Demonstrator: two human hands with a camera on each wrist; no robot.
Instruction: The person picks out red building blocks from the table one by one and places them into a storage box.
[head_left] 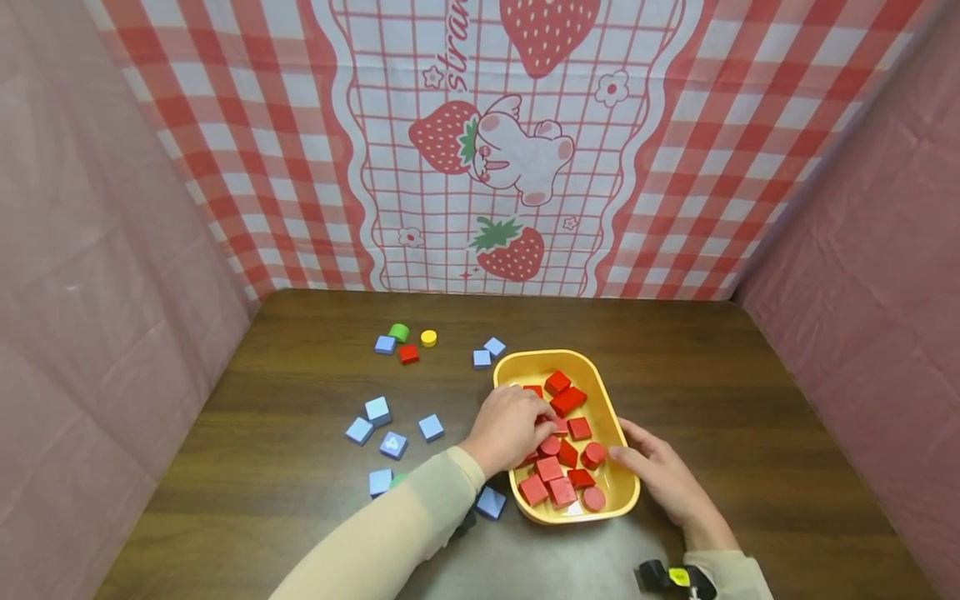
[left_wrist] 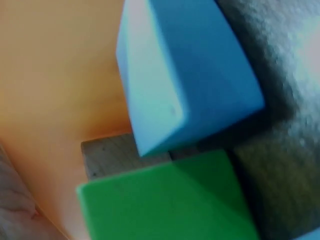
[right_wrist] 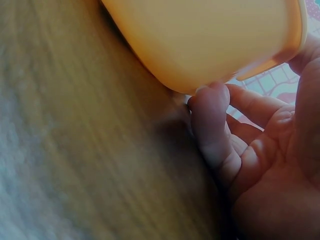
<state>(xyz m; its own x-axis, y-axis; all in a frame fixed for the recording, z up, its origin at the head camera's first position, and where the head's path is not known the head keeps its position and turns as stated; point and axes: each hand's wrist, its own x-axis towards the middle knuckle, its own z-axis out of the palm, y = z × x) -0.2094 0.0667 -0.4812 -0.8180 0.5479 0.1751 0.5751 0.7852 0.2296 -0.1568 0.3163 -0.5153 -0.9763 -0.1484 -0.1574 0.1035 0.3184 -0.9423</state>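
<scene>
My left hand (head_left: pixel 513 425) reaches over the left rim of a yellow plastic bin (head_left: pixel 517 358). Its fingers bend down among red blocks (head_left: pixel 549 468), and a red piece shows by the thumb; whether they pinch it is hidden. On the bin's right side, my right hand (head_left: pixel 667 475) grips the rim, thumb over the edge and fingers outside. From the right wrist, the fingers (right_wrist: pixel 212 120) touch the bin's outer wall (right_wrist: pixel 200 40). Close to the left wrist camera are a blue block (left_wrist: pixel 165 75) and a green block (left_wrist: pixel 170 200), beside the bin wall (left_wrist: pixel 55 75).
Loose blue blocks (head_left: pixel 431 427) lie on the brown table (head_left: pixel 697 375) left of the bin. Farther back sit a green piece (head_left: pixel 399 332), a yellow disc (head_left: pixel 428 337) and a red block (head_left: pixel 408 354). A strawberry-print checked cloth (head_left: pixel 660 208) hangs behind.
</scene>
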